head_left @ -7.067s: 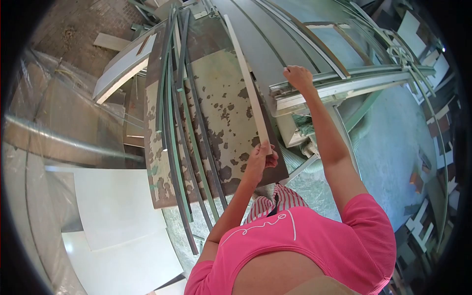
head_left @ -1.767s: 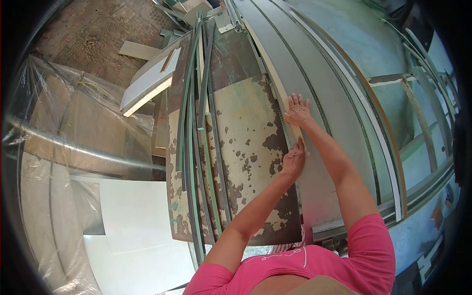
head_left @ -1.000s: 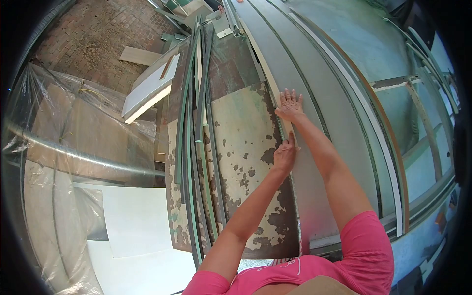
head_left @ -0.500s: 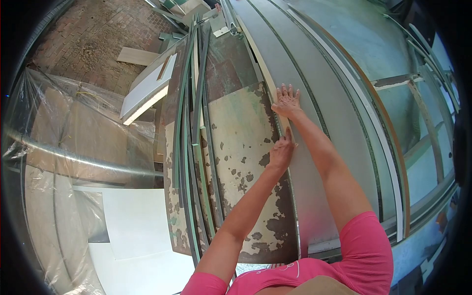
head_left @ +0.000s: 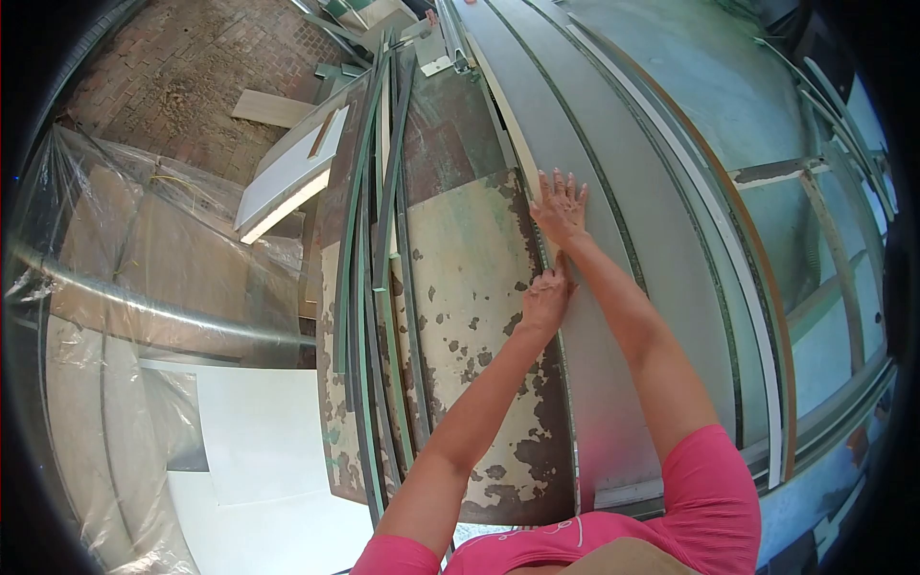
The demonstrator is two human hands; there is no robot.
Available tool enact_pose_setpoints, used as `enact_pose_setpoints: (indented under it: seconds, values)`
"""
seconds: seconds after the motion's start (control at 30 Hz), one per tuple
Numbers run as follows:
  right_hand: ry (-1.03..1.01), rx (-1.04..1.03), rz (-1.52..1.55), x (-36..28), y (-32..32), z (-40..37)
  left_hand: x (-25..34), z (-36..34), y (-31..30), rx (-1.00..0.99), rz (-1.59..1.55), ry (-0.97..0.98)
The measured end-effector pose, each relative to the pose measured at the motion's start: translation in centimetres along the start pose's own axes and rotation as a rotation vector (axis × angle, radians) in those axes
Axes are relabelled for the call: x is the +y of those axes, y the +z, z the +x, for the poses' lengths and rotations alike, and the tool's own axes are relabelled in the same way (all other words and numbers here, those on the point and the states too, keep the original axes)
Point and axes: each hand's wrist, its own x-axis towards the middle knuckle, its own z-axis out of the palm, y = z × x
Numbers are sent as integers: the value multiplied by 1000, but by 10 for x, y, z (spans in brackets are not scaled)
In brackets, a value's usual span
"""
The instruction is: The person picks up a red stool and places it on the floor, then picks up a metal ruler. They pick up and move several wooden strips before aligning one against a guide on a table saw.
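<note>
A long, pale wooden strip [head_left: 522, 151] runs along the left edge of a grey metal-faced panel [head_left: 613, 383]. My right hand [head_left: 561, 208] lies flat across the strip and the panel's edge, its fingers spread. Just nearer to me, my left hand [head_left: 547, 299] is at the strip's near end, index finger stretched forward and the other fingers curled around the edge. Its palm side is hidden. Left of the hands lies a worn board [head_left: 470, 259] with peeling, dark-blotched paint.
Several long, thin green-grey strips [head_left: 372, 278] lie along the board's left part. A white panel piece [head_left: 292, 177] rests beyond them. Plastic sheeting [head_left: 172, 230] and white sheets [head_left: 259, 431] are at left. A brown-edged panel [head_left: 733, 206] curves along the right.
My right hand has slid slightly toward me along the strip, with its fingers spread a little differently. The left hand stays at nearly the same place. The view has shifted slightly.
</note>
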Motion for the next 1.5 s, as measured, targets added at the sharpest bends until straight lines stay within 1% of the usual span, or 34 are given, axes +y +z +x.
enact_pose_setpoints:
  seconds: [0.03, 0.07, 0.13, 0.17, 0.23, 0.27, 0.33, 0.43, 0.63, 0.77, 1.07, 1.27, 1.5]
  values:
    - [-5, 80, 22, 0, 2, -3, 1, -1, -3, 6, 16, 0]
    - [-9, 78, 24, 0, 4, -5, 2, 0, -6, 7, 17, -5]
    - [19, 194, 91, 3, 7, -10, 3, 5, -8, -82, 32, -75]
    - [14, 189, 90, 5, 8, -12, 1, 8, -7, -83, 28, -82]
    - [23, 243, 220, 11, 10, -16, -1, 15, -6, 11, -19, -55]
    - [24, 236, 215, 14, 10, -17, -2, 19, -5, 6, -25, -58]
    - [-5, 279, 372, 22, 10, -19, -4, 30, -3, -21, 0, -80]
    - [-35, 333, 314, 23, 12, -19, -11, 47, -1, -14, 25, -56]
    - [-19, 284, 344, 19, 7, -21, -21, 69, -2, -11, 51, -63]
    - [-23, 301, 336, 16, 0, -23, -26, 85, -2, -27, 65, -66]
    - [-16, 297, 287, 13, 2, -21, -36, 119, -14, -121, 66, -130]
    - [-25, 293, 248, 12, 1, -20, -52, 145, -13, -27, 84, -106]
    - [-16, 312, 270, 9, 1, -18, -60, 172, -18, -73, 101, -119]
